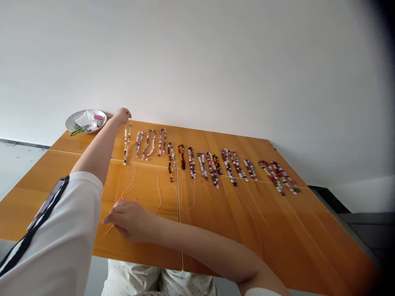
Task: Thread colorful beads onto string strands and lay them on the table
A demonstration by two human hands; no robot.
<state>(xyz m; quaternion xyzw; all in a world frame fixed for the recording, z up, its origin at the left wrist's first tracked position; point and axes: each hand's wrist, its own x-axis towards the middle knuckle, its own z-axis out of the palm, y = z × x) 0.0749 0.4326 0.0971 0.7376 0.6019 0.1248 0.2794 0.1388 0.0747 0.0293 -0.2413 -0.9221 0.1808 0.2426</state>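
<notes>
At the table's far side my left hand [123,115] is closed in a pinch at the top of a bead strand [125,144], which hangs down or lies below it in a narrow loop of pale, yellowish and dark beads. Near the front edge my right hand [131,218] lies low over the wood with its fingers curled together on thin pinkish string [126,192]. Loose string ends poke out past its fingertips. More looped bead strands [150,144] lie in a row to the right of my left hand, their string tails trailing toward me.
A round metal plate [70,122] at the far left holds green-handled scissors [79,130], a clear plastic bag [85,118] and a pink item [98,117]. The wooden table [216,222] meets a white wall behind. Several more bead strands [230,166] extend along its right half.
</notes>
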